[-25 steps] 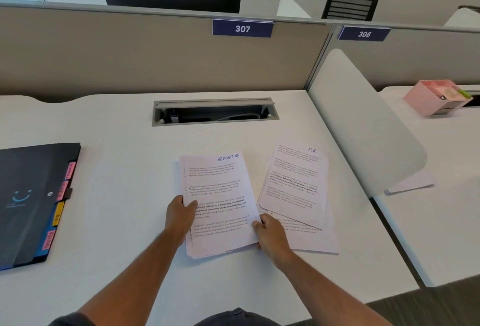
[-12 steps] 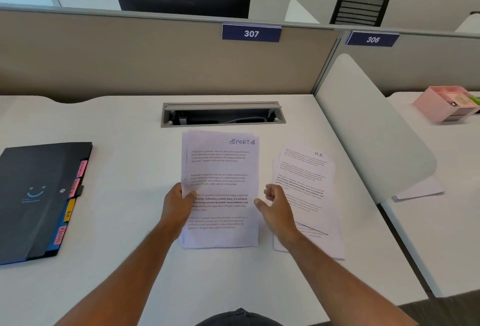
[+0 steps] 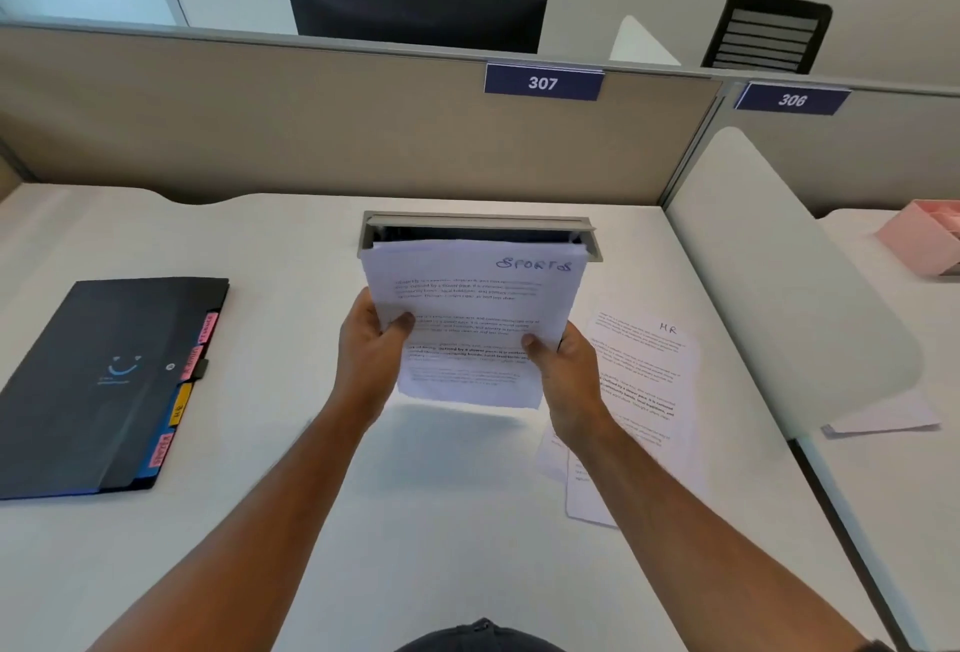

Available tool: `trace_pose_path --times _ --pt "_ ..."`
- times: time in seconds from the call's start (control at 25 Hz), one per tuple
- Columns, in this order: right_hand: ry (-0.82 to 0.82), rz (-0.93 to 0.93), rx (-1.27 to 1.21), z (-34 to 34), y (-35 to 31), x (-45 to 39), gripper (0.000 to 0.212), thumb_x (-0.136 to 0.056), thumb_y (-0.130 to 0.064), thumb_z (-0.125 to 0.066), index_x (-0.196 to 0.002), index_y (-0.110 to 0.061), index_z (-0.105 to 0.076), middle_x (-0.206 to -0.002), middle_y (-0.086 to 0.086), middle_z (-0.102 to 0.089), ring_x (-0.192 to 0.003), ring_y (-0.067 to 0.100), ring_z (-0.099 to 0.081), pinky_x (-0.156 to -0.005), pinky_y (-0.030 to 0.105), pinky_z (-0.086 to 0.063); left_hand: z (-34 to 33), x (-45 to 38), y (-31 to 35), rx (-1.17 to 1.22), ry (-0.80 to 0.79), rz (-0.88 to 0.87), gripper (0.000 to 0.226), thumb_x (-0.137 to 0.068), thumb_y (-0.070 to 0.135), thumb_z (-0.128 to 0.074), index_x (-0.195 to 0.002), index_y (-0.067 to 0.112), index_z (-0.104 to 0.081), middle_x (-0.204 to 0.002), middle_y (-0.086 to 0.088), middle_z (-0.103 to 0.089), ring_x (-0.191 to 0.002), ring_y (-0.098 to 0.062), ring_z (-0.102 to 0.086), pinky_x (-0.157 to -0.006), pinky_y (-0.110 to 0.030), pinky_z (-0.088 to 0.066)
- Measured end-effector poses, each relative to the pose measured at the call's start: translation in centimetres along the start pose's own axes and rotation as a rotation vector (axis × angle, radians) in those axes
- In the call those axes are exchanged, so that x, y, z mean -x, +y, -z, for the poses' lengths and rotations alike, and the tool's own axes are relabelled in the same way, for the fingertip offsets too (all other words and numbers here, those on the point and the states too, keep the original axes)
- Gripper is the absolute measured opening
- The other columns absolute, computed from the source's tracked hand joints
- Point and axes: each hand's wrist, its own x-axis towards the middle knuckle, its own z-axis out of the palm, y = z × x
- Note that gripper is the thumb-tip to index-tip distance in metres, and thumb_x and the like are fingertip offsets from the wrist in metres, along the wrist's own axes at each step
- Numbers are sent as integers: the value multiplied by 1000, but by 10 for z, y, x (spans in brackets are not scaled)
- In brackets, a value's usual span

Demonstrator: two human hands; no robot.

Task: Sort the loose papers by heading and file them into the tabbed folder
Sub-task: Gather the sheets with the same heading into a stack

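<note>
1. A dark folder [image 3: 98, 386] lies closed and flat at the left of the white table [image 3: 260, 521], a smiling mark on its cover. Coloured tabs [image 3: 182, 391], pink and yellow, stick out along its right edge; their lettering is too small to read.
2. The left hand [image 3: 366, 350] is closed around the left edge of a sheaf of papers [image 3: 478, 319], thumb on the front sheet, fingers curled behind.
3. The sheaf is lifted off the table and held upright, tilted toward the camera, its shadow falling on the table below. The front sheet bears the handwritten heading "SPORTS" at its top right, above blocks of printed text. Its top edge covers part of the cable slot [image 3: 478, 225] set in the table behind.
4. The right hand [image 3: 566, 371] holds the sheaf's right edge in the same way, its grip tight with the thumb in front.
5. A second pile [image 3: 644, 391] lies flat on the table just right of the right hand and partly under the forearm; its top sheet is headed "HR". The sheets below it are fanned out unevenly.
6. A white divider [image 3: 779, 288] stands at the table's right edge, with another sheet [image 3: 883, 417] showing past its near end.
7. A pink tray [image 3: 919, 241] sits on the next table at far right.
8. Behind, a beige partition [image 3: 260, 121] carries plates numbered 307 and 306.
</note>
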Motion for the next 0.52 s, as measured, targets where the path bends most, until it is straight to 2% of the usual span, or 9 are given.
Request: trace_pose_path --times 0.12,0.28,0.4,0.52 --pt "-16 10 -38 -2 8 5 34 -100 -12 -60 -127 -33 -64 -116 -10 -74 -111 20 -68 -95 35 -56 -2 1 -1 -2 8 -39 34 -97 -3 -53 -121 20 -62 -113 -3 -69 -101 -18 -66 -82 -28 -59" --pt "-55 -83 46 2 32 7 39 -94 -3 -62 -125 -28 -60 -117 -7 -72 -113 19 -65 -101 42 -56 1 8 -29 -73 -50 85 41 -86 2 -52 -119 24 -58 -113 -2 -67 -107 -23 -66 -92 -48 -59" --pt "-97 -101 91 3 39 8 43 -94 -1 -62 -126 -30 -56 -119 -7 -69 -115 17 -63 -100 36 -55 -1 11 -40 -103 -68 107 48 -86 -5 -49 -124 24 -56 -117 -1 -67 -110 -21 -64 -92 -41 -57" --pt "-167 -76 128 0 40 9 46 -98 0 -57 -126 -36 -54 -122 -11 -67 -115 8 -62 -91 21 -51 -3 12 -44 -118 -76 128 48 -91 -8 -48 -127 23 -55 -119 0 -66 -111 -18 -63 -85 -27 -53"
